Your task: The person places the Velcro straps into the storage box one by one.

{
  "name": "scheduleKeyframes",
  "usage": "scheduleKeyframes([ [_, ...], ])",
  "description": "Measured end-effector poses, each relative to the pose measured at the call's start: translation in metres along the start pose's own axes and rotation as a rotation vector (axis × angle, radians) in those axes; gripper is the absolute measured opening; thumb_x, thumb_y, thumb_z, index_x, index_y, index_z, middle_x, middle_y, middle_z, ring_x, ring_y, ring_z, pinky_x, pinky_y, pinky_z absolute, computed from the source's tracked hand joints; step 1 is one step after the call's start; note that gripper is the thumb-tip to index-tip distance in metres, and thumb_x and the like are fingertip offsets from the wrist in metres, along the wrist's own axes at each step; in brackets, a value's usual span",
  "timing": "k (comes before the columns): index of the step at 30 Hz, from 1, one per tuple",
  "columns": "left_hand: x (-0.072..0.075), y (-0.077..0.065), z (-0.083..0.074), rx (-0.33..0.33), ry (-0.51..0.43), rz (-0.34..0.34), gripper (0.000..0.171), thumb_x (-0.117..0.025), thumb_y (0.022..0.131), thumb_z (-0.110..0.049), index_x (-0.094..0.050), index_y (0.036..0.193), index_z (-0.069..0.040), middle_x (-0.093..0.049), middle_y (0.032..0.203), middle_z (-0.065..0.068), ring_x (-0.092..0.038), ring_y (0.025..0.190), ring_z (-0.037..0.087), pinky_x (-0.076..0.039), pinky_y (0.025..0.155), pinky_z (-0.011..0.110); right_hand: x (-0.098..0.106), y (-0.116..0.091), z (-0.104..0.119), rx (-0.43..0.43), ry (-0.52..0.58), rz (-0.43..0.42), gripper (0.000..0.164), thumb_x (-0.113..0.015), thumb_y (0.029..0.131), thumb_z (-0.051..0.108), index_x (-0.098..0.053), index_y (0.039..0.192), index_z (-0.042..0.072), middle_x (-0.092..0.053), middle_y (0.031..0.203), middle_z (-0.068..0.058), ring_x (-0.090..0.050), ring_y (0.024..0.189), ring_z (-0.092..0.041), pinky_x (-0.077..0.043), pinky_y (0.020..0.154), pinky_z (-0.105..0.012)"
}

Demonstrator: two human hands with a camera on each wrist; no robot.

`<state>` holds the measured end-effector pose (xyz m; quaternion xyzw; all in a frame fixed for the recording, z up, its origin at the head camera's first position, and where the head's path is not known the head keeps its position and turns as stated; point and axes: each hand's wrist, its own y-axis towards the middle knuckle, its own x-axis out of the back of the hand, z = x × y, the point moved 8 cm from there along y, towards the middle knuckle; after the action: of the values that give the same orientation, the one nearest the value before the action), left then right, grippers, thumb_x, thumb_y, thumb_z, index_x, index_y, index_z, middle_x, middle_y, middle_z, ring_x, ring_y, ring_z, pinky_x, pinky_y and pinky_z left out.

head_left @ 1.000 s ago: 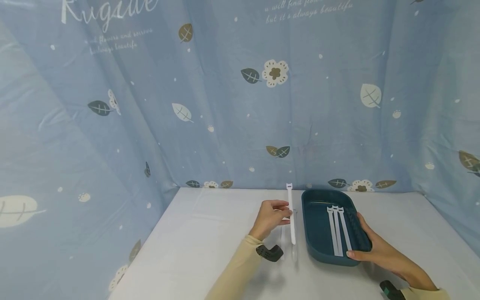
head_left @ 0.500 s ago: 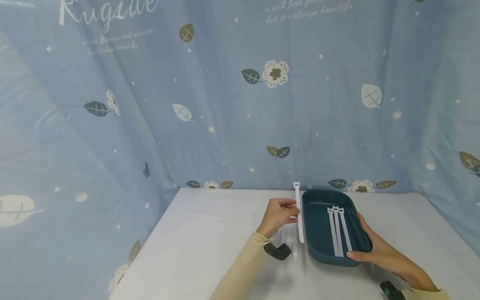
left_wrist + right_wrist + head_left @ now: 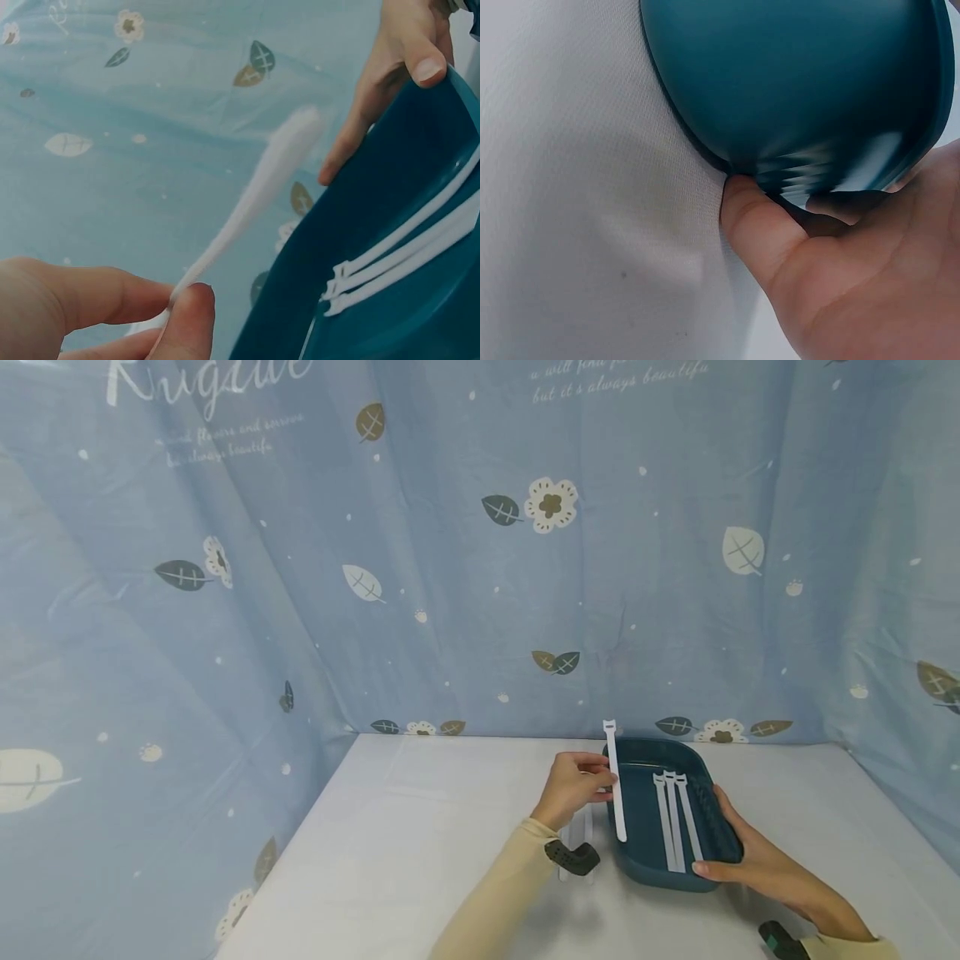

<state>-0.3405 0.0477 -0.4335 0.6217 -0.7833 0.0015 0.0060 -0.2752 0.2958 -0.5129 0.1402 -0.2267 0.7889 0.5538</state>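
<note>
My left hand (image 3: pixel 573 787) pinches a white hook-and-loop cable tie (image 3: pixel 615 793) between thumb and fingers, its slotted head pointing up. The strap now overlaps the left rim of a dark teal tray (image 3: pixel 637 852). In the left wrist view the held tie (image 3: pixel 247 195) is blurred, and its lower end is hidden by my fingers. Three similar white cable ties (image 3: pixel 677 822) lie side by side in the tray. My right hand (image 3: pixel 765 856) grips the tray's right side, thumb at the rim near the front corner. Up close, the right wrist view shows the tray wall (image 3: pixel 780 75) against that hand.
More white straps (image 3: pixel 588 827) lie on the white tabletop (image 3: pixel 420 843) left of the tray, partly hidden by my left wrist. A patterned blue curtain (image 3: pixel 450 527) hangs behind and to the sides. Dark wrist cameras (image 3: pixel 572 857) sit on both sleeves.
My left hand has carried the cable tie rightward, from beside the tray to over its left rim. My right hand and the tray have stayed in place.
</note>
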Motion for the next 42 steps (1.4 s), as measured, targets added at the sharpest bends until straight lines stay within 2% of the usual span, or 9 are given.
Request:
scheduleKeyframes([
  [9, -0.013, 0.002, -0.002, 0.013, 0.01, -0.004, 0.026, -0.076, 0.089, 0.002, -0.074, 0.114, 0.002, -0.068, 0.092, 0.006, -0.074, 0.08, 0.014, -0.067, 0.073, 0.032, 0.0, 0.0, 0.001, -0.015, 0.0, 0.003, 0.129, -0.076, 0.09, 0.03, 0.034, 0.157, 0.019, 0.025, 0.165, -0.034, 0.007, 0.148, -0.069, -0.014, 0.107, -0.09],
  [24, -0.03, 0.005, 0.001, 0.005, 0.044, 0.023, 0.024, -0.075, 0.09, 0.001, -0.072, 0.114, 0.004, -0.072, 0.094, 0.006, -0.077, 0.081, 0.019, -0.067, 0.074, 0.033, 0.0, -0.002, 0.003, -0.008, -0.011, 0.008, 0.128, -0.074, 0.092, 0.033, 0.035, 0.157, 0.017, 0.02, 0.165, -0.038, -0.002, 0.146, -0.07, -0.029, 0.108, -0.084],
  [32, -0.04, 0.009, 0.005, 0.046, 0.031, 0.005, 0.022, -0.075, 0.089, 0.003, -0.073, 0.111, 0.003, -0.07, 0.092, 0.006, -0.076, 0.082, 0.02, -0.067, 0.076, 0.036, -0.001, -0.002, 0.003, -0.016, -0.01, 0.007, 0.128, -0.075, 0.092, 0.034, 0.035, 0.157, 0.017, 0.019, 0.165, -0.037, -0.002, 0.147, -0.068, -0.027, 0.11, -0.084],
  [42, -0.048, 0.013, 0.01, 0.074, 0.042, -0.014, 0.023, -0.074, 0.087, 0.009, -0.073, 0.11, 0.004, -0.071, 0.092, 0.009, -0.076, 0.08, 0.023, -0.067, 0.073, 0.034, -0.001, -0.001, 0.003, -0.024, -0.006, 0.013, 0.13, -0.075, 0.091, 0.035, 0.036, 0.156, 0.019, 0.019, 0.166, -0.037, -0.007, 0.147, -0.066, -0.029, 0.11, -0.083],
])
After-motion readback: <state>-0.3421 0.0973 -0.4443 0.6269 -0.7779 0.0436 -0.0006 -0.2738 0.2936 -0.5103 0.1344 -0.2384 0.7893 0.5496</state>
